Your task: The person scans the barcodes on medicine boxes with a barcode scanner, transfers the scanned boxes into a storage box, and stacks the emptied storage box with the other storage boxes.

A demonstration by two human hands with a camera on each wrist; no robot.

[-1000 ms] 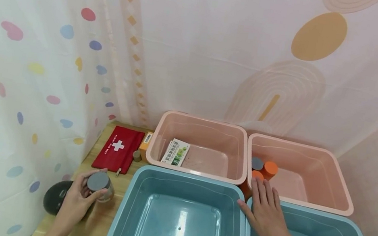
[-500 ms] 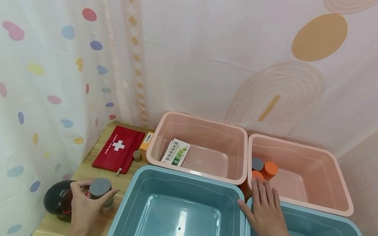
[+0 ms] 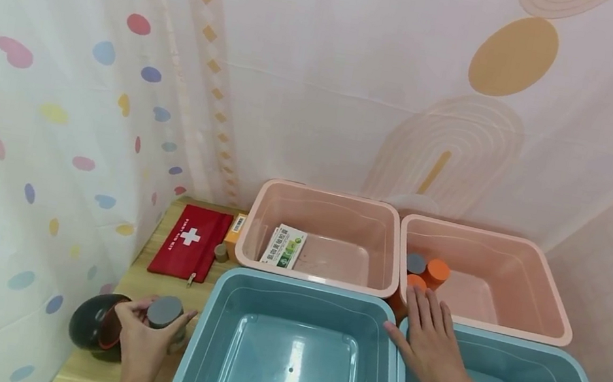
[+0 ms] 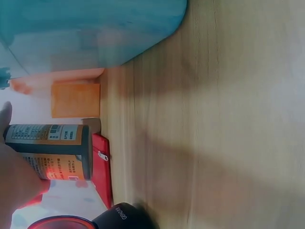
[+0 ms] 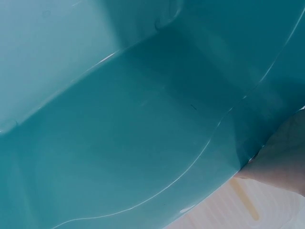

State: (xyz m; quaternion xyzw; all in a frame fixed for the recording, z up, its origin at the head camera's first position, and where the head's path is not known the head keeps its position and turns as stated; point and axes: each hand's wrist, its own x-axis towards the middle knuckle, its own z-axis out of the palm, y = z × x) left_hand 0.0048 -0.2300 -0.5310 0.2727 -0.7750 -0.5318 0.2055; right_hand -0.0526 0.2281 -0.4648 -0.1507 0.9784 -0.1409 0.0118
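In the head view my left hand (image 3: pixel 146 339) pinches a grey-capped bottle (image 3: pixel 165 312) by its cap, above the wooden table at the left. The left wrist view shows this dark bottle (image 4: pixel 47 150) with orange and white labels, its base end facing the table. Beside it lies a black rounded object (image 3: pixel 95 323) with a red-edged opening. My right hand (image 3: pixel 432 342) rests with straight fingers on the rim of the right blue bin (image 3: pixel 547 351), fingertips by an orange cap (image 3: pixel 415 282). In the right wrist view, the bin (image 5: pixel 119 129) fills most of the picture.
A red first aid pouch (image 3: pixel 184 252), an orange box (image 3: pixel 235 233) and a small brownish cylinder (image 3: pixel 221 252) lie behind the bottle. The left pink bin (image 3: pixel 349 204) holds medicine boxes (image 3: pixel 284 247). Capped bottles (image 3: pixel 437 273) stand in the right pink bin (image 3: pixel 512 245). Another blue bin (image 3: pixel 304 286) is between my hands.
My left hand has moved a little right with the grey-capped bottle, away from the black rounded object, whose opening now shows. The right hand has stayed in place.
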